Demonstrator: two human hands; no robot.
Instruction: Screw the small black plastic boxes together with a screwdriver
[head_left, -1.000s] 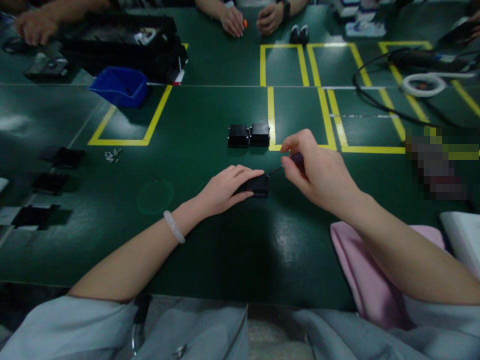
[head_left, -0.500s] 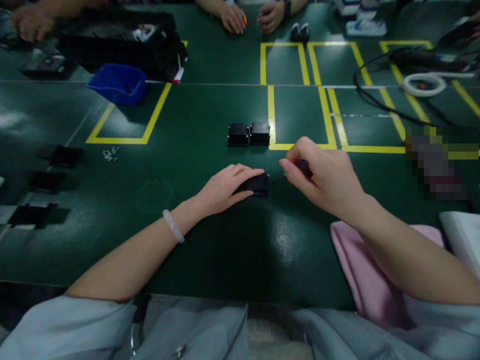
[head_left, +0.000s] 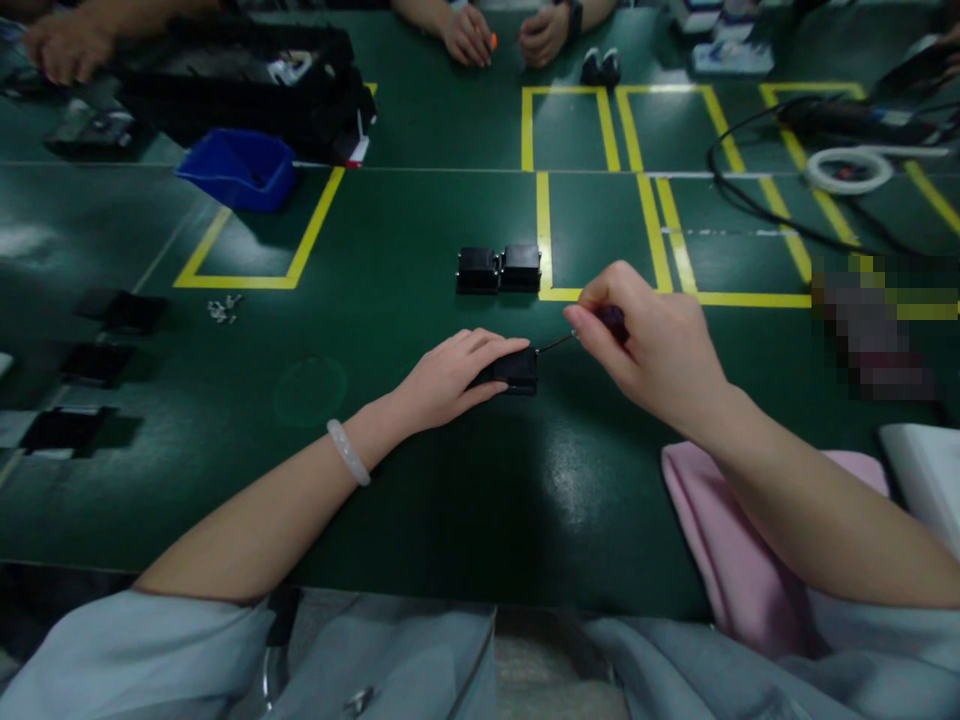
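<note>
My left hand (head_left: 459, 375) grips a small black box-shaped part (head_left: 517, 371) and holds it down on the green table. Its thumb and fingers lie along the part's two sides, and the palm hides its left end. In my right hand (head_left: 649, 335) is a screwdriver (head_left: 556, 343), its dark handle wrapped by the fingers. The thin shaft points left, and its tip meets the upper right corner of the black part, where a small bright screw shows. Just beyond stand two similar black parts (head_left: 499, 269) side by side, with bright screws at their ends.
Small screws (head_left: 224, 308) lie in a loose pile at left, near a blue bin (head_left: 238, 170) and several flat black pieces (head_left: 64, 430). A pink cloth (head_left: 701, 500) lies under my right forearm. A black cable (head_left: 720, 185) curls at far right. Co-workers' hands (head_left: 544, 35) rest across the table.
My right hand has moved slightly up and away, and the screwdriver tip has shifted to the part's upper right corner. My left hand stays on the black part.
</note>
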